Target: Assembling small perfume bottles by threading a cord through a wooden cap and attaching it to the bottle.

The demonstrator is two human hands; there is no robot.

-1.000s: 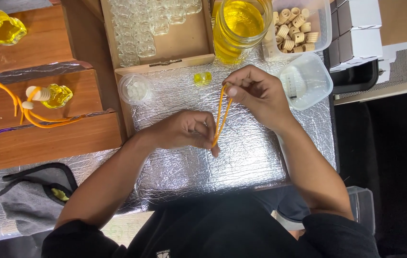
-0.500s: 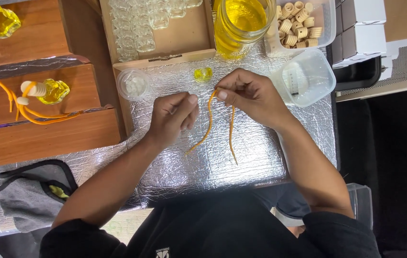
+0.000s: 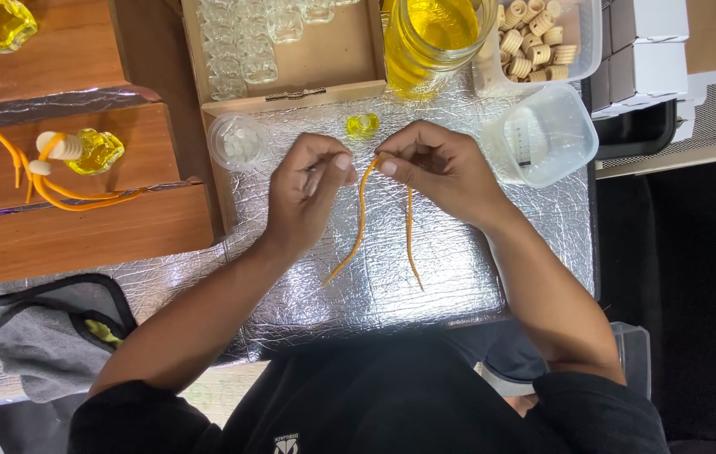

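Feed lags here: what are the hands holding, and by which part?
An orange cord, pinched at its folded top by the right hand; the left hand is beside it.

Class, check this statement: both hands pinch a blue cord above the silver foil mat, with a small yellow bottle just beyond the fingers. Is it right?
Not quite: the cord is orange, not blue. The head view shows the left hand and right hand pinching it above the silver foil mat, the small yellow bottle just beyond the fingers.

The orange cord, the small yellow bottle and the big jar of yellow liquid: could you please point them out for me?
orange cord [image 3: 361, 214]: head view, left hanging strand.
small yellow bottle [image 3: 363, 125]: head view, its body.
big jar [image 3: 433, 38]: head view, glass wall.
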